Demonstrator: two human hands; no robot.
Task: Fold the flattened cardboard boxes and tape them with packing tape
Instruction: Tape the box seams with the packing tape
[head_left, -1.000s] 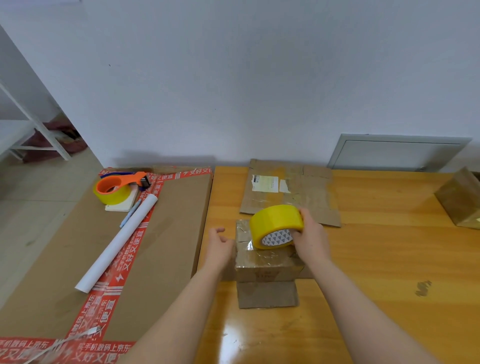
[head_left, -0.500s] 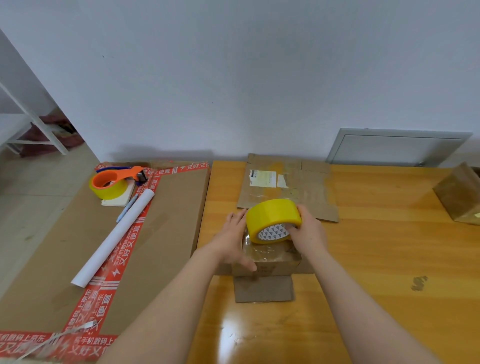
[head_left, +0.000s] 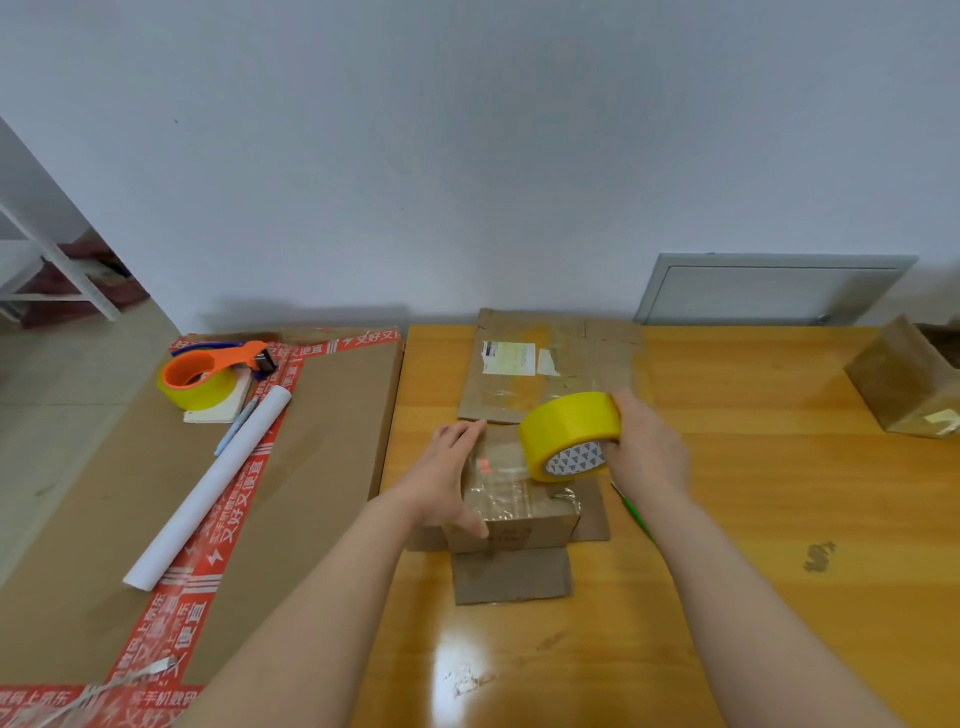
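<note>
A small brown cardboard box (head_left: 511, 512) stands on the wooden table (head_left: 727, 519), with loose flaps spread out at its near and right sides. Clear tape shines across its top. My left hand (head_left: 447, 475) lies flat on the box's left top edge with straight fingers. My right hand (head_left: 647, 449) grips a yellow roll of packing tape (head_left: 569, 434), held just above the box's far right corner. A flattened cardboard box (head_left: 550, 364) with a white label lies behind it.
A large cardboard sheet (head_left: 291, 493) with red printed tape covers the surface on the left. On it sit an orange tape dispenser (head_left: 208, 371), a white paper roll (head_left: 208, 491) and a pen (head_left: 236, 426). Another taped box (head_left: 906, 384) stands at the far right.
The tape roll has moved right across the box top in my right hand. My left hand came from the box's left side onto its top and stays flat there.
</note>
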